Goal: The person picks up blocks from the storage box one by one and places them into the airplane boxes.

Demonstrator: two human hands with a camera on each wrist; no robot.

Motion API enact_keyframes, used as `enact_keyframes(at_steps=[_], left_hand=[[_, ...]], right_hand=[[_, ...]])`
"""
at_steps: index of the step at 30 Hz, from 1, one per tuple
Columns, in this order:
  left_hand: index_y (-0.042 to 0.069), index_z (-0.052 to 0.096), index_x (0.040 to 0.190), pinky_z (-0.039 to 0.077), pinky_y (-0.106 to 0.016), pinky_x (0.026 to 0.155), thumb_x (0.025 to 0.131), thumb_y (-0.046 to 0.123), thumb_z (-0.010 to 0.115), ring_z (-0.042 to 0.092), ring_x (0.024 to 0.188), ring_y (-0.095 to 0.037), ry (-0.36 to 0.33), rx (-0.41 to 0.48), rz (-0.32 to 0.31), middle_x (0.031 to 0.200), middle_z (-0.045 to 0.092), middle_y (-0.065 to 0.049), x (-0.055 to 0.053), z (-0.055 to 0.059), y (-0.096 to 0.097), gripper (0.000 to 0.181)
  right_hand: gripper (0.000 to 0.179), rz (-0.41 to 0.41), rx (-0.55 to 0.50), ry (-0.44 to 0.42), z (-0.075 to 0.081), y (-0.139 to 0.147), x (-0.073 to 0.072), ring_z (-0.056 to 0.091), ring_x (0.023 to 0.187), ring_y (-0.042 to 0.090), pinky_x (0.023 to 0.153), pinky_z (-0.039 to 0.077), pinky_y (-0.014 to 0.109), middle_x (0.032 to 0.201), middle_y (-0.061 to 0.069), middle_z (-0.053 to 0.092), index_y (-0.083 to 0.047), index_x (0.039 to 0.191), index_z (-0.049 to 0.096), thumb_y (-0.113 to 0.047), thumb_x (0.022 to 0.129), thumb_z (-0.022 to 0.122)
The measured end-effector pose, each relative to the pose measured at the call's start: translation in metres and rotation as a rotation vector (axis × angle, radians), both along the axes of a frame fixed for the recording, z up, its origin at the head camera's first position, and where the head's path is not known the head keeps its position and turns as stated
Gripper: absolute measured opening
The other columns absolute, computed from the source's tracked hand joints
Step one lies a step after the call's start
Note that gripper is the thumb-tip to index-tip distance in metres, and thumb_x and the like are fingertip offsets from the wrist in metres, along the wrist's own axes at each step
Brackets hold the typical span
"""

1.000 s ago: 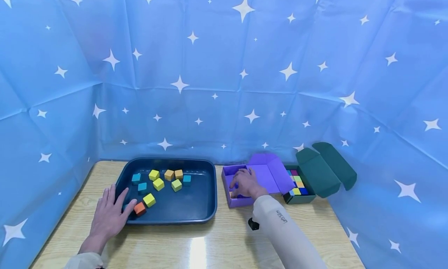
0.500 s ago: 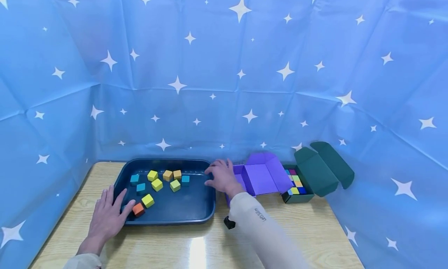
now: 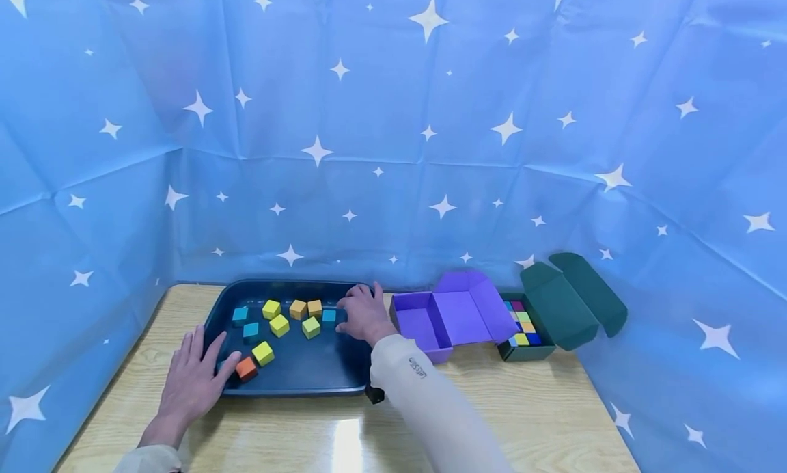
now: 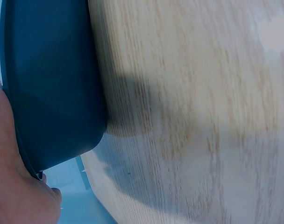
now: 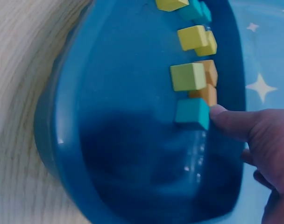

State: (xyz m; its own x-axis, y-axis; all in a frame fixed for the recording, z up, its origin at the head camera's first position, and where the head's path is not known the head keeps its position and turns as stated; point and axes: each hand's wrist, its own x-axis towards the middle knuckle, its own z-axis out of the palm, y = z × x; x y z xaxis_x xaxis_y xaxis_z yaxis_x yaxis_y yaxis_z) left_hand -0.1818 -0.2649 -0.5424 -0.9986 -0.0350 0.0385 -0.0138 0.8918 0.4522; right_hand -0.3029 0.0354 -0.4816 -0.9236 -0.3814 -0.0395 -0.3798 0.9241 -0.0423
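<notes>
A dark blue tray (image 3: pixel 295 393) holds several loose cubes. My left hand (image 3: pixel 193 384) rests over its near left corner, fingers spread and fairly straight; the left wrist view shows that hand (image 4: pixel 18 182) against the tray's rim. An orange-red cube (image 3: pixel 246 369) sits close to the left thumb. At the tray's right side, my right hand (image 3: pixel 363 314) reaches in over the edge toward a teal cube (image 3: pixel 328 318). In the right wrist view the thumb tip is at the corner of this teal cube (image 5: pixel 192 113), which stands on the tray floor; the other fingers are mostly hidden.
Just right of the tray stands an open purple box (image 3: pixel 424 322), its lid folded over to the right. Beyond it, a green box (image 3: pixel 529 353) holds several coloured cubes, its lid leaning right. A blue starry cloth (image 3: pixel 369 117) encloses the wooden table (image 3: pixel 295 432).
My right hand has left the purple box and moved left, across the tray's right edge, to the teal cube. The left hand has stayed at the tray's corner.
</notes>
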Motion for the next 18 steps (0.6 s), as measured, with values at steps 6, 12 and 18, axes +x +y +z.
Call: enact_keyframes(at_steps=[6,12,18], left_hand=[[-0.001,0.031,0.149,0.001,-0.071,0.114,0.101,0.057,0.034,-0.005,0.146,-0.053,0.021,-0.004,0.000,0.160,-0.003,-0.031,0.000,-0.001,0.002,0.075],[-0.001,0.032,0.149,0.001,-0.071,0.115,0.101,0.056,0.033,-0.008,0.147,-0.052,0.029,0.002,-0.003,0.160,-0.001,-0.031,0.001,0.001,0.002,0.074],[-0.001,0.033,0.149,0.002,-0.071,0.115,0.101,0.058,0.032,-0.005,0.147,-0.052,0.038,-0.002,0.004,0.160,0.000,-0.031,0.001,0.001,0.001,0.075]], right_hand=[[0.057,-0.010,0.079,0.002,-0.015,-0.011,-0.008,0.036,0.141,0.023,0.122,0.015,0.057,0.147,-0.002,0.048,-0.032,0.134,0.059,-0.052,0.083,0.072],[0.067,-0.003,0.135,0.006,-0.020,-0.024,-0.009,0.028,0.147,0.025,0.122,0.014,0.058,0.152,-0.001,0.043,-0.034,0.141,0.052,-0.055,0.081,0.072],[0.065,-0.003,0.185,-0.011,-0.023,-0.032,-0.008,0.027,0.148,0.025,0.122,0.014,0.057,0.153,-0.002,0.043,-0.037,0.138,0.054,-0.058,0.079,0.073]])
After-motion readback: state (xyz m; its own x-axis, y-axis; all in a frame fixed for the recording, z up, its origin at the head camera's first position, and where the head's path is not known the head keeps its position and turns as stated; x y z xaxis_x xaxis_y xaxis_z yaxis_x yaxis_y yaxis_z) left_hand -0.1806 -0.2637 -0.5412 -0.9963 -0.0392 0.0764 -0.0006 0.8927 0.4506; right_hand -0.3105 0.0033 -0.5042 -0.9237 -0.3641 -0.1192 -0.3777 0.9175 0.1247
